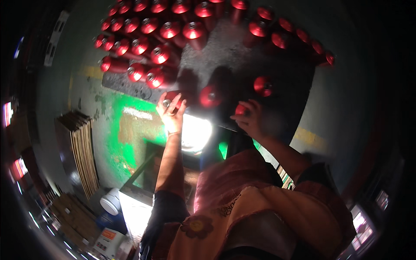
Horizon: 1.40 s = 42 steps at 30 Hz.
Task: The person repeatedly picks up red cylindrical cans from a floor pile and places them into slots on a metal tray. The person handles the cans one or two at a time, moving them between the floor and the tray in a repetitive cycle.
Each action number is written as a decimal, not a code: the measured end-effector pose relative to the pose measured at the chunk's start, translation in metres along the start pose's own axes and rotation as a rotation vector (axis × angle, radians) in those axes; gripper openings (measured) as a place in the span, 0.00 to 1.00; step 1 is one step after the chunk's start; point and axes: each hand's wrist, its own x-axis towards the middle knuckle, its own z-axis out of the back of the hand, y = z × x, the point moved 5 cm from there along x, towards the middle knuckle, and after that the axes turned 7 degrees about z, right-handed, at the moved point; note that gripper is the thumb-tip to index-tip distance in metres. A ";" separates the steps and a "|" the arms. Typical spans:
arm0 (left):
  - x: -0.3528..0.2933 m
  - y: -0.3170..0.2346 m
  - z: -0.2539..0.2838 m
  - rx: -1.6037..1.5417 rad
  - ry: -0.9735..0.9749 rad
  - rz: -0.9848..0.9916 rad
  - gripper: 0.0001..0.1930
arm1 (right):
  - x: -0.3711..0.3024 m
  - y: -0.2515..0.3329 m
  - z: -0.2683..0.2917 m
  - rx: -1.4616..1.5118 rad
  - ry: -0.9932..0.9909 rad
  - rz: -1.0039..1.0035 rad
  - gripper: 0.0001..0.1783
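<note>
At the near edge of the dark table point(277, 108), my left hand point(173, 116) has its fingers wrapped over the top of a red metal bottle point(172, 95) with a silvery neck. To the right, my right hand point(252, 119) curls round another red bottle point(240, 110), whose lower part is hidden. Between the hands stands a third red bottle point(210, 95), slightly blurred and touched by neither. Just beyond my right hand is one more upright red bottle point(263, 86).
Several red bottles point(149, 26) stand in rows across the far left of the table, with a further group point(279, 39) at far right. A bright white light point(194, 133) glares below the near edge. Stacked flat boards point(84, 151) lean at left, above a white tub point(111, 202).
</note>
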 end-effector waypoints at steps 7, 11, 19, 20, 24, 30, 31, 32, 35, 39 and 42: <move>0.014 -0.043 0.030 -0.131 0.090 -0.016 0.18 | 0.029 -0.045 0.083 0.174 -0.197 0.048 0.22; 0.084 -0.019 0.026 0.099 0.024 0.120 0.27 | 0.110 -0.168 0.117 -0.066 -0.288 -0.235 0.31; 0.130 0.024 -0.052 0.245 0.032 -0.010 0.24 | 0.166 -0.277 0.095 -0.192 -0.380 -0.242 0.25; 0.129 0.022 -0.051 0.230 0.065 0.006 0.23 | 0.164 -0.277 0.096 -0.186 -0.353 -0.249 0.25; 0.117 0.004 0.010 0.088 0.045 0.079 0.21 | 0.146 -0.258 0.146 -0.153 -0.345 -0.354 0.25; 0.036 0.016 0.177 -0.445 -0.124 0.383 0.21 | 0.080 -0.142 0.260 0.272 -0.525 -0.316 0.23; 0.018 0.027 0.191 -0.617 -0.115 0.486 0.22 | 0.071 -0.122 0.257 0.501 -0.534 -0.354 0.23; -0.003 0.043 0.197 -0.818 -0.164 0.650 0.26 | 0.068 -0.098 0.246 0.570 -0.465 -0.354 0.23; -0.069 0.077 0.182 -1.325 -0.043 0.952 0.22 | 0.050 -0.019 0.149 1.270 -0.263 -0.512 0.25; -0.137 0.123 0.160 -0.089 0.476 0.432 0.19 | 0.013 0.109 -0.013 1.882 0.223 -0.594 0.20; -0.192 0.178 0.138 -0.270 0.495 0.611 0.16 | -0.013 0.170 -0.104 1.928 0.437 -0.657 0.13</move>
